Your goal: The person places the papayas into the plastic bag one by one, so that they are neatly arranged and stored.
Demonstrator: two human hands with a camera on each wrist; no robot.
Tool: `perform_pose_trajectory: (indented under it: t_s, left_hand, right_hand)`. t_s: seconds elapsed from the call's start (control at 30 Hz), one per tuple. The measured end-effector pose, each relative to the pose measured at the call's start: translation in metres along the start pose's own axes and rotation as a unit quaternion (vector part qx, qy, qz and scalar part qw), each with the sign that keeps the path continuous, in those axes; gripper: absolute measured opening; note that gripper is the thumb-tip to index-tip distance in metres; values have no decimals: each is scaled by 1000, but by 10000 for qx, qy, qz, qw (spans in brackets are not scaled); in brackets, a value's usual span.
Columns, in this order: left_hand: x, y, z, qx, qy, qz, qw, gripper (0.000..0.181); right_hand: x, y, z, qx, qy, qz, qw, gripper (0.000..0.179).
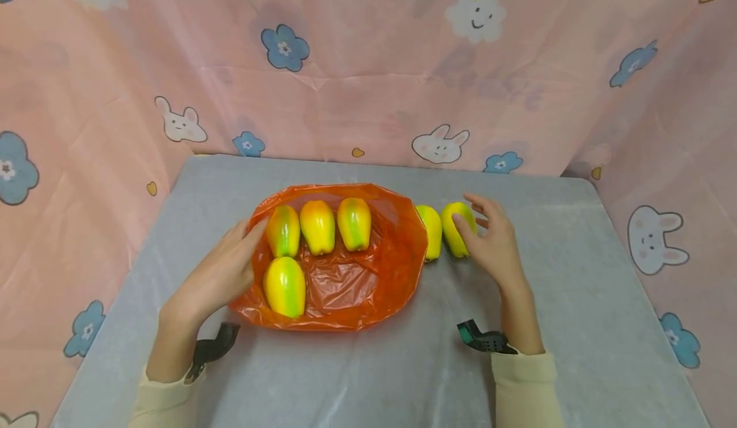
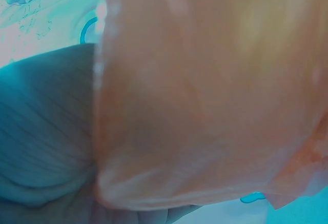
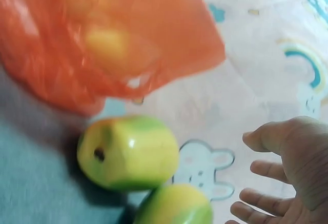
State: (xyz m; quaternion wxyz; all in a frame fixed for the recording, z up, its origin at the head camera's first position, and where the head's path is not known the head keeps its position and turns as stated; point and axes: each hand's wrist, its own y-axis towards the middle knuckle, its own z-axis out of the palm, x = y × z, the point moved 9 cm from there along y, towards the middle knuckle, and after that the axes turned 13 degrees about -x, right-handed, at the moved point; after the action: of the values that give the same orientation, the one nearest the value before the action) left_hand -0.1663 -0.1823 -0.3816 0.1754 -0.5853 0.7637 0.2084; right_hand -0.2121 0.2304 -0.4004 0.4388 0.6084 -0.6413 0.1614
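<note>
An orange-red plastic bag (image 1: 340, 284) stands wide open on the table. Inside are several yellow-green fruits shaped like small papayas, three in a row at the back and one (image 1: 285, 287) at front left. My left hand (image 1: 227, 265) holds the bag's left rim; in the left wrist view the bag wall (image 2: 205, 106) covers most of its fingers. Outside, right of the bag, sit two more such fruits, one (image 1: 433, 233) against its wall and one (image 1: 456, 226) farther right. My right hand (image 1: 492, 239) is beside the farther one, fingers spread, holding nothing; the right wrist view shows a gap.
The grey tabletop (image 1: 587, 300) extends around the bag and fruits. A pink cloth (image 1: 345, 95) with rabbits, clouds and flowers hangs at the back and sides. Each wrist wears a black strap mount (image 1: 483, 340).
</note>
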Motion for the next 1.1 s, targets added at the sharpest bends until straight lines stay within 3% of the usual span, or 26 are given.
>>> perform_pose_trajectory:
  t_s: [0.47,0.77,1.1]
  left_hand:
    - [0,1,0,41,40,4,10000,73]
    - [0,1,-1,34,44,67,10000,74]
    - [0,1,-3,-44,-9,92,9999,74]
  right_hand:
    - [-47,3,16,533,-401,580,9961,66]
    - [-57,1,22,881,-620,861,9904,74]
    - [-54,1,25,1093,-788,724,9882,78]
